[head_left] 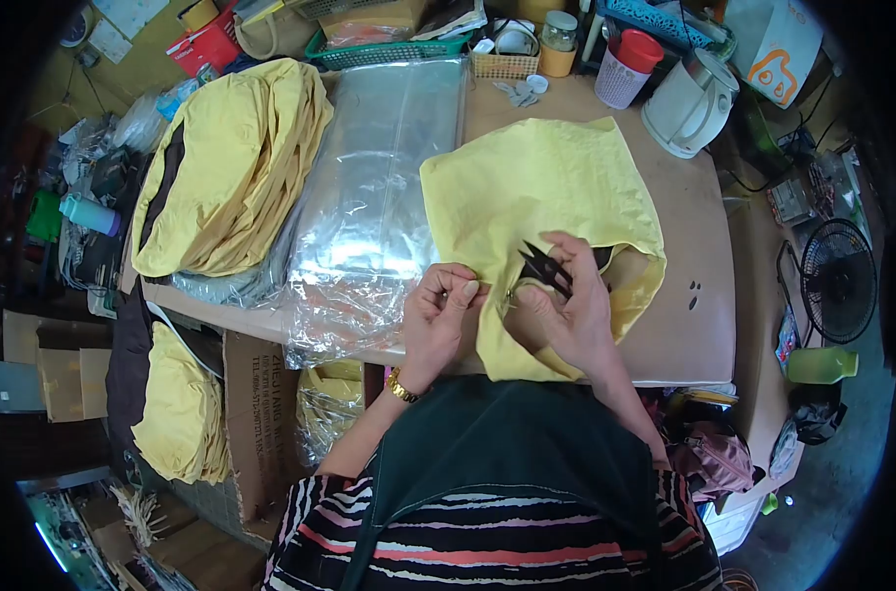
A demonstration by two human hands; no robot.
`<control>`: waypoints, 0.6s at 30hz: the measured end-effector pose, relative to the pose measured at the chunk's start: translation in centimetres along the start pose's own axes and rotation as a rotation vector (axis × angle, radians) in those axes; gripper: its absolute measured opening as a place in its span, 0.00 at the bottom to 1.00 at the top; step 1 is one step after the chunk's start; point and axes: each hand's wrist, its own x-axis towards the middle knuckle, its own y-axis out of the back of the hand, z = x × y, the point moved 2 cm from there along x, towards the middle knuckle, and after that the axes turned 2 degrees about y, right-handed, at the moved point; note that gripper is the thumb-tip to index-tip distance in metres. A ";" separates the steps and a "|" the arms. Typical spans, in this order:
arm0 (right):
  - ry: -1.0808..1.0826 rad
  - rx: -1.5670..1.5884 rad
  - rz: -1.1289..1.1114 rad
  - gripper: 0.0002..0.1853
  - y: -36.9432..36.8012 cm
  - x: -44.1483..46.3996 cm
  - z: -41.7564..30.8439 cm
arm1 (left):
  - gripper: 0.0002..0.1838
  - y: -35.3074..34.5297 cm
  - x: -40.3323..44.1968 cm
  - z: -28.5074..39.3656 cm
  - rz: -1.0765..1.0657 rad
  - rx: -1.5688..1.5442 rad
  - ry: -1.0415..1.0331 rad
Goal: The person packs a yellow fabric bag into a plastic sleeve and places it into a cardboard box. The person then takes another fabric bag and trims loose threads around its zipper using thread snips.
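A yellow cloth piece (556,167) is spread on the table in front of me, with a looped, open part at its near right side. My left hand (440,310) is closed, thumb and fingertips pinching the cloth's left edge. In my right hand (571,310) are black thread snips (544,268), their pointed blades apart and angled up and left over the cloth. The right fingers also touch the cloth near the opening. A small shiny spot shows on the fabric between the hands; its kind is too small to tell.
Left of the cloth lies a stack of clear plastic bags (384,167), then a pile of yellow cloth pieces (236,167). A white kettle (689,103) and a basket with a red cup (637,54) stand at the back right. A black fan (838,281) is farther right.
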 end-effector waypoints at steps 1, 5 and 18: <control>-0.030 0.036 -0.051 0.29 -0.4 -0.4 1.0 | 0.06 -0.1 -0.1 0.1 -0.017 -0.146 0.071; -0.171 0.122 -0.093 0.25 -1.6 -1.4 2.7 | 0.15 -0.9 -0.6 1.4 0.019 -0.246 0.199; -0.294 0.194 -0.184 0.18 -4.7 -2.2 6.5 | 0.28 0.0 -1.6 2.3 -0.225 1.069 0.150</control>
